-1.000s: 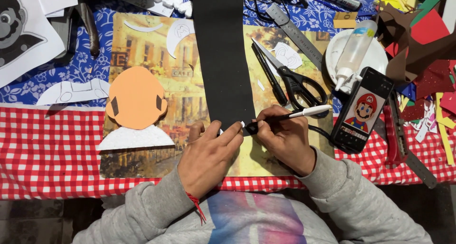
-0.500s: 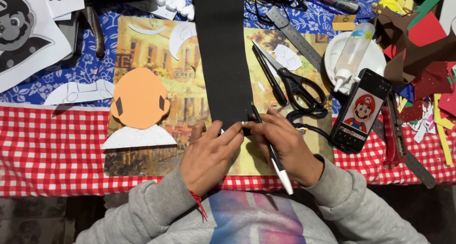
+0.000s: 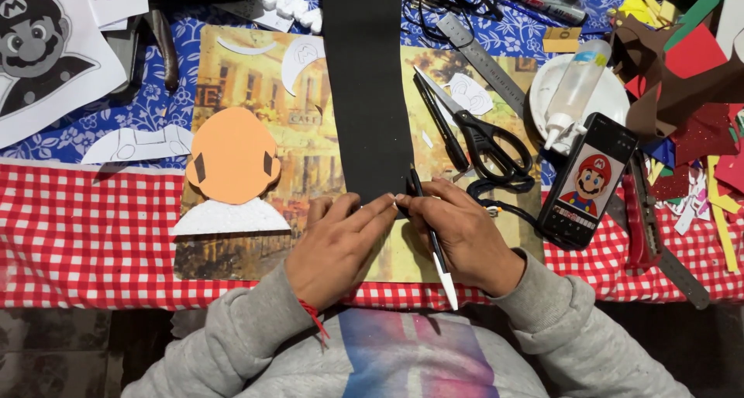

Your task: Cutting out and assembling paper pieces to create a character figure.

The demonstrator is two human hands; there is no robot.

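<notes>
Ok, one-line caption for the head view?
Both hands press a black foam strip; right holds a pen.

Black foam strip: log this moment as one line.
left hand: presses black foam strip end | right hand: holds pen, tip on strip | scissors: idle, right of strip
</notes>
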